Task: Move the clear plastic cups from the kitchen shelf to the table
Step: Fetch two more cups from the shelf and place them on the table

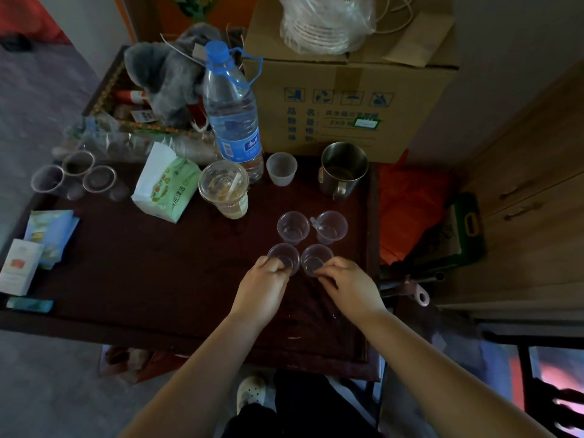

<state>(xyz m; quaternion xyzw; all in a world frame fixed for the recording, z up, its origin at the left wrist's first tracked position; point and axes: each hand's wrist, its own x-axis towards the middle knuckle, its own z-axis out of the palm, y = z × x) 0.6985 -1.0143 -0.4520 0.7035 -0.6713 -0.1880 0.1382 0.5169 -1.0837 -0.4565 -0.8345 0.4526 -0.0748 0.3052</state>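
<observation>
Several clear plastic cups stand upright on the dark red table (151, 267). Two of them, one cup (293, 227) and another (331, 226), stand side by side in the right half of the table. Just nearer to me, my left hand (262, 290) grips a third clear cup (285, 257) by its near side, and my right hand (349, 287) grips a fourth clear cup (316, 259) the same way. Both held cups rest on the table. Three more clear cups (77, 177) cluster at the table's far left.
A water bottle (232, 112), a lidded drink cup with a straw (225, 188), a frosted cup (281, 169), a steel mug (343, 169) and a tissue pack (167, 184) stand behind the cups. A cardboard box (347, 90) fills the back right. Small packets (34, 245) lie at the left edge.
</observation>
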